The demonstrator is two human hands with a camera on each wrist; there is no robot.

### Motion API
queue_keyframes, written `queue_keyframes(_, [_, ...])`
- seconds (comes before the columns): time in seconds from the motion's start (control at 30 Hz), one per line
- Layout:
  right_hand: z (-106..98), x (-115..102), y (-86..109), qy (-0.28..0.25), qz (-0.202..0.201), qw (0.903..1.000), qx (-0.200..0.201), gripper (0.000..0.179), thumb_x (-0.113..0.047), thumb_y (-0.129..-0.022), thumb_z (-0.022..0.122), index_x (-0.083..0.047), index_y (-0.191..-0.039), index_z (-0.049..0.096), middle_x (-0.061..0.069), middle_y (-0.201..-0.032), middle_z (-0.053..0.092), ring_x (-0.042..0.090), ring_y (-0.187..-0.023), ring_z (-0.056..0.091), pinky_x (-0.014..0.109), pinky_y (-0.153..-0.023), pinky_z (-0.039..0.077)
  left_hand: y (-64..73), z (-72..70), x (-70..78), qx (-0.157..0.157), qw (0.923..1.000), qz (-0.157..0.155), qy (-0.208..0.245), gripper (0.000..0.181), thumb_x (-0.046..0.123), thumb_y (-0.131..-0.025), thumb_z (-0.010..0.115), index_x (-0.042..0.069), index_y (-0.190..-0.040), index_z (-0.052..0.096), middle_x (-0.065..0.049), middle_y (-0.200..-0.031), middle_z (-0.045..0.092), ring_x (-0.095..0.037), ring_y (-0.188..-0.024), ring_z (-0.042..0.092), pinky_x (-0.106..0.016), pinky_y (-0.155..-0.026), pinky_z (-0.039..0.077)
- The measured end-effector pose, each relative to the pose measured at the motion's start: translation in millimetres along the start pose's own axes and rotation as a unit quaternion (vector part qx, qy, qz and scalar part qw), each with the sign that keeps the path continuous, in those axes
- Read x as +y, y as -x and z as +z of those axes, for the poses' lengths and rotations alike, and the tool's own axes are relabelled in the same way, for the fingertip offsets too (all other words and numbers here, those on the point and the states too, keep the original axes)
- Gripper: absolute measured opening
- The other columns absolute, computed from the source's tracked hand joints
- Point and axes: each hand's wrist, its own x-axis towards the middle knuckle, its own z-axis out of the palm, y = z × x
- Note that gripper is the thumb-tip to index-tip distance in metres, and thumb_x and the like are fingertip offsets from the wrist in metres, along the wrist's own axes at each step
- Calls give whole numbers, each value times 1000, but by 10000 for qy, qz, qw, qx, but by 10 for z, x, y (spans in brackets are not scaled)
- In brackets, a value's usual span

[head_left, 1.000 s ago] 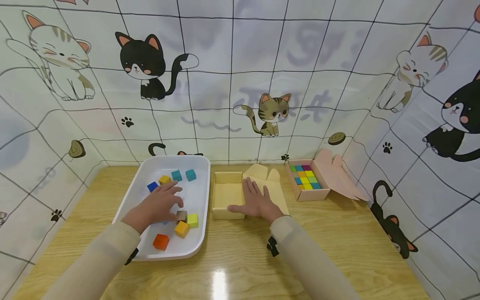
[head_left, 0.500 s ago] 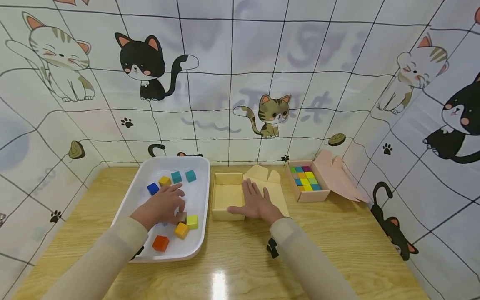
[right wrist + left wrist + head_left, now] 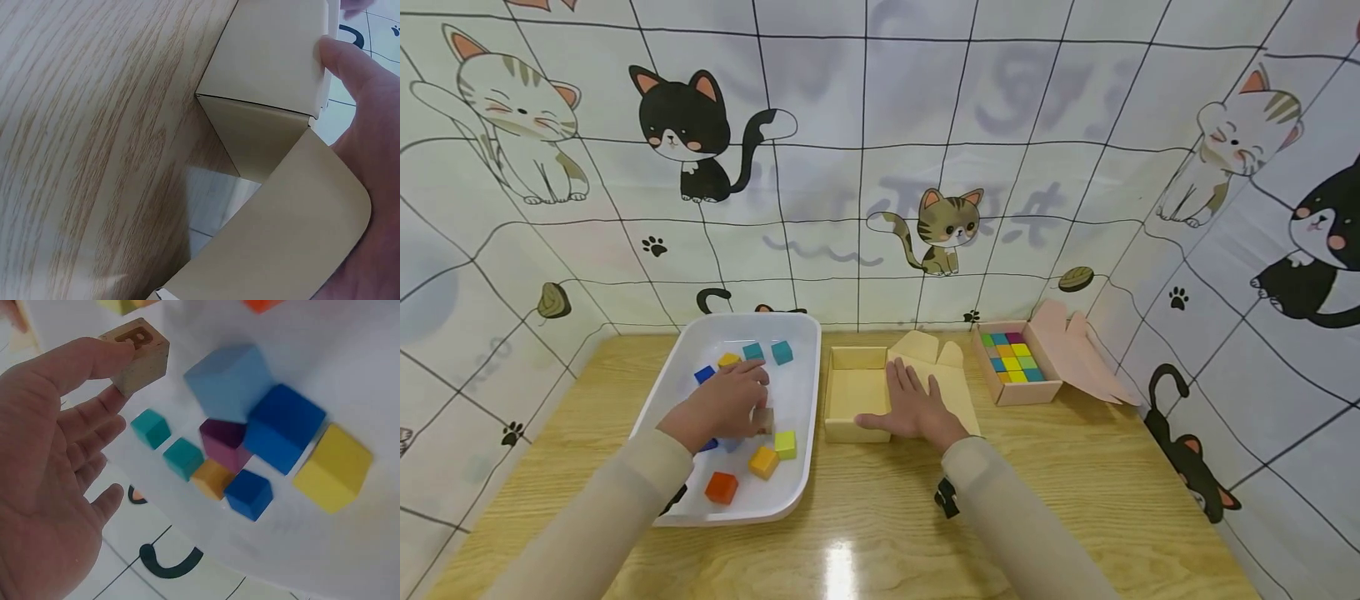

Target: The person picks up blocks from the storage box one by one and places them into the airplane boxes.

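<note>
My left hand [image 3: 727, 402] is over the white tray [image 3: 808, 467] and pinches a bare wooden block [image 3: 142, 356] between thumb and fingers; a dark mark shows on one face. Around it in the tray lie a light blue block [image 3: 228, 381], a dark blue block [image 3: 284, 428], a yellow block [image 3: 334, 467] and a purple block [image 3: 225, 444]. With fingers spread, my right hand [image 3: 917, 407] rests on the opened lid of a pale yellow box [image 3: 856, 432], its thumb at the box's near rim. The box's inside shows bare.
Right of the yellow box stands a pink box [image 3: 1028, 393] with its lid folded open, filled with coloured blocks. An orange-red block [image 3: 722, 488], an orange block [image 3: 763, 462] and a lime block [image 3: 785, 444] lie in the tray's near part. Cat-printed sheeting [image 3: 820, 183] rises behind the table.
My left hand has taken hold of the wooden block and drawn it up slightly away from the orange and lime blocks. My right hand has stayed in place on the box.
</note>
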Motion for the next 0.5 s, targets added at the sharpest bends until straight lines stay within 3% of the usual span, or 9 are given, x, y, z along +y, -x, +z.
queue_keyframes(0.27, [-15, 26, 56, 53, 1, 10000, 22, 113, -77, -82, 48, -9, -157, -2, 9, -165, -5, 27, -154, 3, 58, -122, -1, -90, -330, -10, 706, 9973, 144, -154, 10, 25, -76, 78, 18, -80, 71, -11, -126, 62, -38, -141, 35, -59, -115, 30])
queue_keyframes(0.5, [-20, 41, 111, 58, 5, 10000, -15, 112, -77, -83, 48, -10, -157, -2, 9, -165, -4, 28, -154, 3, 58, -122, 0, -289, -604, 113, 1047, 9940, 316, -39, 12, 26, -78, 71, 16, -82, 70, -12, -128, 60, -36, -144, 31, -58, -115, 30])
